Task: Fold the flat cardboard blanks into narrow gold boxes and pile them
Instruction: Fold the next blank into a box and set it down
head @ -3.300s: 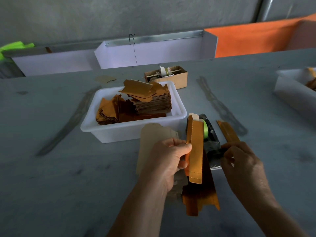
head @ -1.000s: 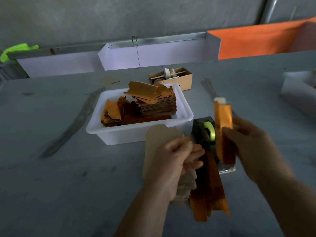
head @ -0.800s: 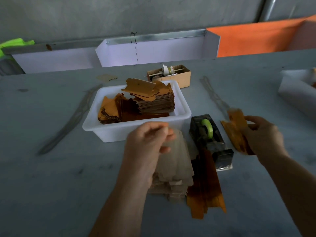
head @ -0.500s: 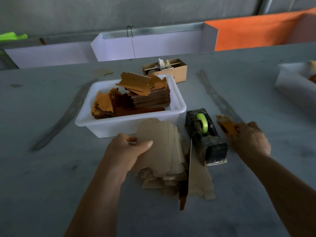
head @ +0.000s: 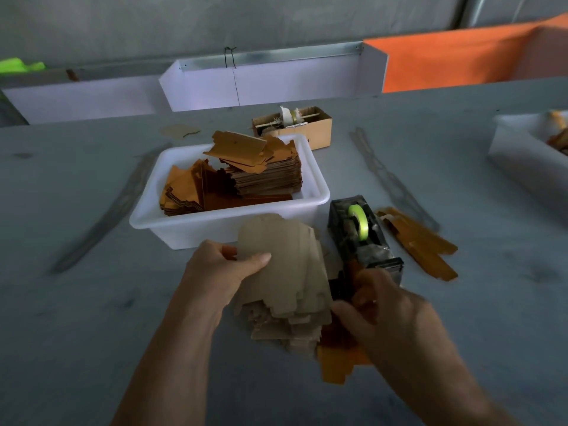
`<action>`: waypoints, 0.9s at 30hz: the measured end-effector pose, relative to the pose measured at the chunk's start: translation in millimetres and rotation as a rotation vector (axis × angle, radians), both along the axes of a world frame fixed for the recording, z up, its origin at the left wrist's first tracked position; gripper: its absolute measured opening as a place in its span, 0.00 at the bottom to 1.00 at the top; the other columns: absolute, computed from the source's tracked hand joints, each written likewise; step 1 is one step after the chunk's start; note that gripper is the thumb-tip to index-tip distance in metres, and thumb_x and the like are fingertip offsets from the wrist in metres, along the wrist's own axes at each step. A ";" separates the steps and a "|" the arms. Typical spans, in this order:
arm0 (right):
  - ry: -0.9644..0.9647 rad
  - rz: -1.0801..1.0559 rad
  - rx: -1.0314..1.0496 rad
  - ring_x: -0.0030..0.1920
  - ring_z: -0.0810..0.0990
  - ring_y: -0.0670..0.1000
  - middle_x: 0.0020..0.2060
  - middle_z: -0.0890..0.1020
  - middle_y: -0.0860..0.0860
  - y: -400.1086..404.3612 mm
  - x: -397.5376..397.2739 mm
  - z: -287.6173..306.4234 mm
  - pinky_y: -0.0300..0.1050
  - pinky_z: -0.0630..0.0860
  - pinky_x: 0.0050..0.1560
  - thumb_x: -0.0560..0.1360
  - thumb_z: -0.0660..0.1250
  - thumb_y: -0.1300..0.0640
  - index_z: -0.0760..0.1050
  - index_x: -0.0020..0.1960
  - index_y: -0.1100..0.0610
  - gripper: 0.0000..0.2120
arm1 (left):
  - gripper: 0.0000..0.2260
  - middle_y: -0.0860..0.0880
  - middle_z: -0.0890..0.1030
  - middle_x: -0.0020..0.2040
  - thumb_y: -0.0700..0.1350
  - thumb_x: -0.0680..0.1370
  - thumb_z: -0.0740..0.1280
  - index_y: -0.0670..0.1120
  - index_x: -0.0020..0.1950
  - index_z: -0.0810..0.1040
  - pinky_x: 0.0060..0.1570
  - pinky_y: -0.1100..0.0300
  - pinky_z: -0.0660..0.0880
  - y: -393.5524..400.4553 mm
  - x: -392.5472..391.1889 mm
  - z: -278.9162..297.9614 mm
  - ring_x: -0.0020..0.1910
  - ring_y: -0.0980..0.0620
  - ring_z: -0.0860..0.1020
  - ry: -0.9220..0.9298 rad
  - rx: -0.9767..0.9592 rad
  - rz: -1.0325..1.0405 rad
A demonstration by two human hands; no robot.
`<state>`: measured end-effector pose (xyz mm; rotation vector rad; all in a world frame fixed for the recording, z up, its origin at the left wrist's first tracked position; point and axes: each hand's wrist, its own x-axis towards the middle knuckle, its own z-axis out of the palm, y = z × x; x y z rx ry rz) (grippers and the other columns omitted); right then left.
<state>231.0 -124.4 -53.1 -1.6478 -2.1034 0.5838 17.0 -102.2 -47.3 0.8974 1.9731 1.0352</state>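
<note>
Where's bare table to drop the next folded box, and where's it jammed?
Free: the grey table left of the left hand and white tub; also the stretch between the folded gold boxes and the white tray at right. Crowded: around the tape dispenser, blank stack and right hand.

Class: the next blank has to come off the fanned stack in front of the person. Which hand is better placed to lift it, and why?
Left. The left hand already holds the top blank of the fanned stack of blanks, thumb on top. The right hand is down at the stack's right edge by the tape dispenser; its grip is blurred.
</note>
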 end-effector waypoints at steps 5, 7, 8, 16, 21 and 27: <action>-0.301 -0.083 0.031 0.45 0.74 0.46 0.46 0.60 0.44 -8.8 -0.3 -21.0 0.37 0.64 0.38 0.75 0.59 0.38 0.54 0.54 0.46 0.18 | 0.23 0.50 0.77 0.49 0.53 0.67 0.77 0.45 0.54 0.72 0.36 0.62 0.69 -3.3 1.4 -0.2 0.45 0.55 0.75 0.066 0.018 -0.012; -0.270 -0.167 -0.018 0.47 0.76 0.47 0.46 0.57 0.44 -10.5 3.7 -26.2 0.38 0.68 0.37 0.73 0.60 0.37 0.53 0.52 0.45 0.20 | 0.24 0.53 0.75 0.48 0.54 0.68 0.76 0.47 0.56 0.71 0.34 0.64 0.66 -3.6 2.1 -0.1 0.43 0.58 0.73 0.131 0.028 -0.011; -0.200 -0.208 -0.088 0.49 0.78 0.48 0.48 0.60 0.44 -11.4 6.1 -26.7 0.40 0.71 0.40 0.74 0.61 0.38 0.54 0.53 0.45 0.19 | 0.24 0.53 0.75 0.47 0.54 0.68 0.76 0.47 0.58 0.71 0.34 0.64 0.66 -3.4 2.4 -0.5 0.43 0.59 0.72 0.157 0.032 -0.016; 0.028 -0.206 0.380 0.26 0.69 0.46 0.28 0.72 0.45 -14.5 19.6 5.5 0.35 0.62 0.24 0.69 0.73 0.59 0.72 0.35 0.50 0.11 | 0.22 0.47 0.73 0.61 0.54 0.72 0.72 0.49 0.64 0.73 0.57 0.53 0.73 -11.5 19.9 16.9 0.60 0.48 0.72 0.577 0.167 -0.007; 0.003 -0.174 0.675 0.31 0.72 0.50 0.32 0.74 0.49 -6.1 -8.0 21.6 0.38 0.65 0.28 0.70 0.74 0.60 0.78 0.39 0.56 0.05 | 0.25 0.60 0.83 0.44 0.72 0.69 0.62 0.54 0.51 0.80 0.42 0.73 0.72 -24.2 51.9 55.2 0.46 0.69 0.78 0.002 0.326 -0.394; 0.128 0.047 0.683 0.37 0.80 0.53 0.38 0.80 0.51 -2.6 -34.2 2.5 0.44 0.79 0.34 0.71 0.68 0.54 0.82 0.49 0.59 0.12 | 0.08 0.45 0.85 0.45 0.50 0.76 0.69 0.46 0.49 0.82 0.52 0.48 0.80 -16.0 71.3 36.9 0.47 0.46 0.84 -0.531 0.107 -0.234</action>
